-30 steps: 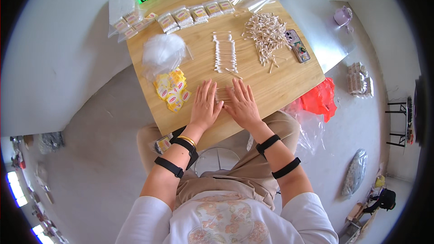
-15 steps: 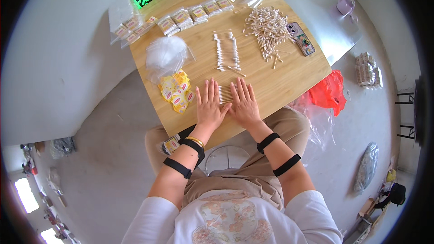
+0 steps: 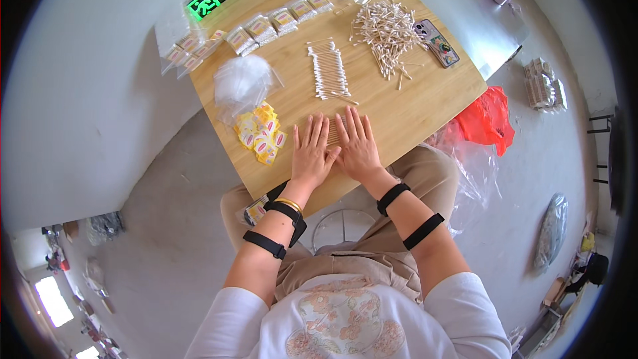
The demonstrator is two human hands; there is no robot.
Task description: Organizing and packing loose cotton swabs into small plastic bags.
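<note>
Swabs (image 3: 333, 135) lie in a small batch close to the near edge of the surface (image 3: 415, 116), toward its left end, and from where I stand only a narrow strip of sticks shows between the left hand (image 3: 311, 158) and the right hand (image 3: 359, 151). The cotton ends are hidden under the fingers. To my eye the step is evening up that batch, and it calls for light, level pressure: push in equally from both sides, so the ends line up and the sticks stay flat in one layer. Press too hard, I'd guess, and they roll or ride over each other. It also pays to stay clear of the neat row (image 3: 329, 74) beyond the fingertips, toward the middle of the surface, and of the stray swab (image 3: 347, 98) lying askew at its near end.

Both hands rest palm down and unclenched, fingers stretched toward the far edge and slightly parted, closed around nothing that I can see. The left thumb points across to the right hand; whether it touches, I cannot tell. The left forearm (image 3: 268, 267), with its gold bangle (image 3: 291, 203), and the right forearm (image 3: 406, 215) come in over the near edge and slant toward each other, so the reach looks short and easy
</note>
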